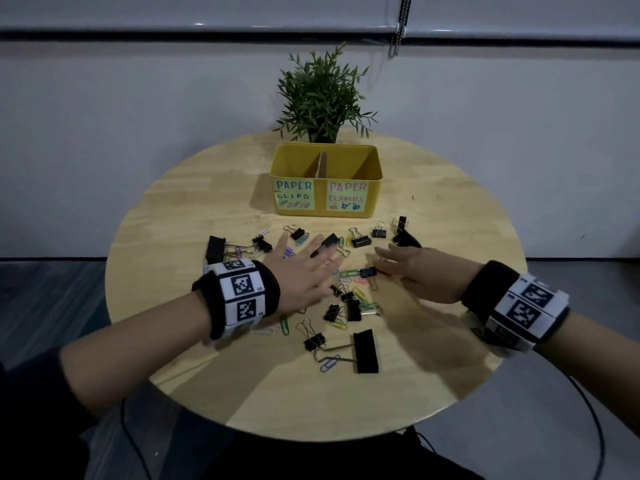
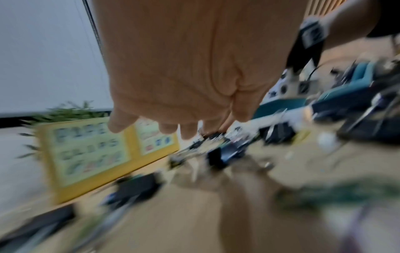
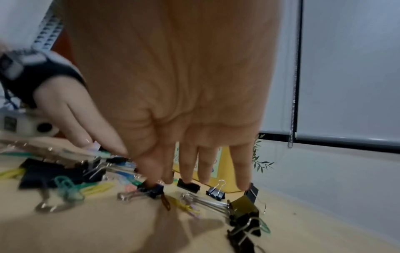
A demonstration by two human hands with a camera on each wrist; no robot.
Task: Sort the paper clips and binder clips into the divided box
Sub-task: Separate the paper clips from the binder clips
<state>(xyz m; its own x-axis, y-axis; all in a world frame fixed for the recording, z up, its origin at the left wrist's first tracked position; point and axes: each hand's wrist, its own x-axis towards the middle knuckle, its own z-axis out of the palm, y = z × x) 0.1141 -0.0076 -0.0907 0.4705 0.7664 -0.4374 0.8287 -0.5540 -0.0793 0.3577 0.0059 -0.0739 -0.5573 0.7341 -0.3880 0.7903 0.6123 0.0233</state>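
Note:
Black binder clips and coloured paper clips (image 1: 360,296) lie scattered across the round wooden table (image 1: 242,386). Behind them stands the yellow divided box (image 1: 374,192), its left half labelled PAPER CLIPS (image 1: 294,194) and its right half PAPER CLAMPS (image 1: 347,195). My left hand (image 1: 304,261) is spread flat, palm down, over the left part of the pile, holding nothing. My right hand (image 1: 391,265) reaches in from the right with straight fingers. Its thumb tip touches a small black binder clip (image 1: 368,271) that lies on the table. The right wrist view shows the same clip (image 3: 152,189) under the thumb.
A potted plant (image 1: 322,95) stands right behind the box. A large binder clip (image 1: 366,351) lies near the front of the pile, and another big one (image 1: 215,249) at its far left. More binder clips (image 1: 405,237) lie right of the box front. The left wrist view is blurred.

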